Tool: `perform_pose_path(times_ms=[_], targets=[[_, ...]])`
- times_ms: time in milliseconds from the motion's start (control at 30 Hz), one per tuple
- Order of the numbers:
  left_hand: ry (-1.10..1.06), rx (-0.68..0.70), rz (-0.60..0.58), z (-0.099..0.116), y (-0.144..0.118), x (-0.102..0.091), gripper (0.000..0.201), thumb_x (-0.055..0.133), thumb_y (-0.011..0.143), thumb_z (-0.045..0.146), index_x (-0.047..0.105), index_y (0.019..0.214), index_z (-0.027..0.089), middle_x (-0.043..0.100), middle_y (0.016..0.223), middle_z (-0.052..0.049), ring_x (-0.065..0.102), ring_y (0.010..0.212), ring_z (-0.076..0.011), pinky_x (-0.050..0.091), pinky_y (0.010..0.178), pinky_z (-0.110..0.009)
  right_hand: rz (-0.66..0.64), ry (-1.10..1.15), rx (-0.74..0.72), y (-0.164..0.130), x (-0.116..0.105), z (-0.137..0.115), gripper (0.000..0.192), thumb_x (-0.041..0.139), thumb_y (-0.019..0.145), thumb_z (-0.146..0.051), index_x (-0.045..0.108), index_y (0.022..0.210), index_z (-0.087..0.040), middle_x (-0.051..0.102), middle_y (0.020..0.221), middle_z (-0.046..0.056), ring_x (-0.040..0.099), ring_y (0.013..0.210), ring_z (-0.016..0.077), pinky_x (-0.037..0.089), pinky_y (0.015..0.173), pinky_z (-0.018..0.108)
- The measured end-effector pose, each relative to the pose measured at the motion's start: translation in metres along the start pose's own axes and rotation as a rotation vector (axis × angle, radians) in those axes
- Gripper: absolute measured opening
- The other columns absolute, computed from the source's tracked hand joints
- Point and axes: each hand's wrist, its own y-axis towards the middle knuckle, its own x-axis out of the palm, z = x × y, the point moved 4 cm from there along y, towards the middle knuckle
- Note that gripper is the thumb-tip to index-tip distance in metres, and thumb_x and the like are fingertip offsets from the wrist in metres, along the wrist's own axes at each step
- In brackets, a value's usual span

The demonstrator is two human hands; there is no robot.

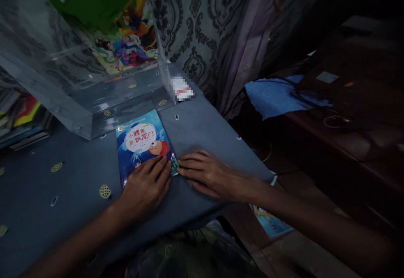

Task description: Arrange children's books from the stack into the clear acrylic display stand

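Note:
A blue children's picture book (pixel 139 133) with an orange fish on its cover lies closed on the patterned grey-blue tablecloth (pixel 202 131). My left hand (pixel 147 185) rests on the book's lower part, fingers stretched out, covering that part of the cover. Beside the book's lower right corner is my right hand (pixel 210 175), its fingers extended flat and the tips at or very near the edge. Behind the book stands a clear plastic box (pixel 85 126), with a large green picture book (pixel 116 25) leaning upright inside or behind it; I cannot tell which.
Several stacked books (pixel 25 118) sit at the left edge. A small white packet (pixel 181 88), blurred out, lies right of the box. Beyond the table's right edge are a dark red surface (pixel 347 131) with a blue sheet (pixel 277 97), and another book (pixel 273 223) lower down.

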Motion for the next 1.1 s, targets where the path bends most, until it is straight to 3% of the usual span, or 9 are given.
perform_pose_path(times_ms=[100, 200, 300, 367, 500, 700, 967, 1100], targets=[[-0.078, 0.001, 0.007, -0.001, -0.008, -0.005, 0.028, 0.049, 0.098, 0.02, 0.07, 0.113, 0.01, 0.076, 0.113, -0.011, 0.069, 0.102, -0.0274, 0.061, 0.078, -0.04, -0.018, -0.013, 0.004, 0.001, 0.002, -0.014, 0.036, 0.055, 0.096, -0.02, 0.062, 0.129, -0.01, 0.071, 0.121, 0.014, 0.057, 0.12, 0.0264, 0.046, 0.099, 0.044], [-0.175, -0.038, -0.02, -0.008, -0.014, -0.013, 0.023, 0.048, 0.098, 0.019, 0.071, 0.096, 0.015, 0.076, 0.096, -0.007, 0.068, 0.088, -0.022, 0.058, 0.072, -0.034, -0.05, -0.04, -0.023, 0.007, 0.01, -0.036, 0.031, 0.057, 0.095, -0.02, 0.064, 0.122, -0.006, 0.072, 0.112, 0.013, 0.058, 0.11, 0.0262, 0.047, 0.093, 0.039], [-0.294, -0.172, -0.14, -0.023, -0.012, -0.014, 0.03, 0.045, 0.1, 0.023, 0.067, 0.079, 0.019, 0.068, 0.076, -0.002, 0.064, 0.071, -0.0152, 0.05, 0.062, -0.027, -0.096, -0.037, -0.104, 0.021, 0.023, -0.059, 0.021, 0.057, 0.095, -0.02, 0.068, 0.109, -0.009, 0.069, 0.097, 0.009, 0.057, 0.094, 0.0237, 0.046, 0.084, 0.036], [-0.312, -0.288, -0.221, -0.037, -0.007, -0.009, 0.031, 0.043, 0.1, 0.028, 0.064, 0.079, 0.019, 0.063, 0.074, -0.001, 0.062, 0.068, -0.0145, 0.047, 0.061, -0.027, -0.108, -0.041, -0.17, 0.034, 0.033, -0.072, 0.018, 0.057, 0.095, -0.021, 0.067, 0.106, -0.01, 0.067, 0.097, 0.008, 0.056, 0.091, 0.023, 0.045, 0.082, 0.036], [-0.11, -0.437, -0.288, -0.059, 0.014, 0.003, 0.026, 0.05, 0.097, 0.042, 0.063, 0.095, 0.019, 0.065, 0.093, -0.006, 0.063, 0.086, -0.023, 0.049, 0.066, -0.033, -0.104, -0.043, -0.291, 0.058, 0.053, -0.089, 0.018, 0.053, 0.098, -0.02, 0.066, 0.106, -0.01, 0.065, 0.105, 0.011, 0.055, 0.091, 0.0216, 0.044, 0.075, 0.035], [0.1, -0.471, -0.394, -0.063, 0.037, 0.018, 0.034, 0.054, 0.095, 0.049, 0.059, 0.106, 0.016, 0.064, 0.107, -0.013, 0.061, 0.104, -0.0324, 0.05, 0.066, -0.036, -0.059, 0.001, -0.4, 0.073, 0.063, -0.092, 0.025, 0.045, 0.102, -0.016, 0.067, 0.09, -0.013, 0.066, 0.102, 0.011, 0.055, 0.089, 0.0212, 0.042, 0.068, 0.033], [-0.092, -0.543, -0.267, -0.073, 0.028, 0.021, 0.026, 0.048, 0.097, 0.04, 0.061, 0.102, 0.019, 0.065, 0.1, -0.009, 0.062, 0.096, -0.0271, 0.051, 0.078, -0.038, -0.067, -0.009, -0.553, 0.078, 0.06, -0.081, 0.026, 0.044, 0.1, -0.012, 0.07, 0.093, -0.009, 0.069, 0.103, 0.011, 0.058, 0.088, 0.0215, 0.042, 0.066, 0.033], [-0.19, -0.563, -0.213, -0.077, 0.024, 0.022, 0.025, 0.047, 0.097, 0.038, 0.062, 0.101, 0.018, 0.066, 0.098, -0.009, 0.063, 0.095, -0.0268, 0.051, 0.081, -0.04, -0.082, -0.006, -0.544, 0.078, 0.061, -0.079, 0.022, 0.048, 0.099, -0.012, 0.069, 0.095, -0.008, 0.068, 0.098, 0.012, 0.058, 0.089, 0.0213, 0.043, 0.068, 0.033]])
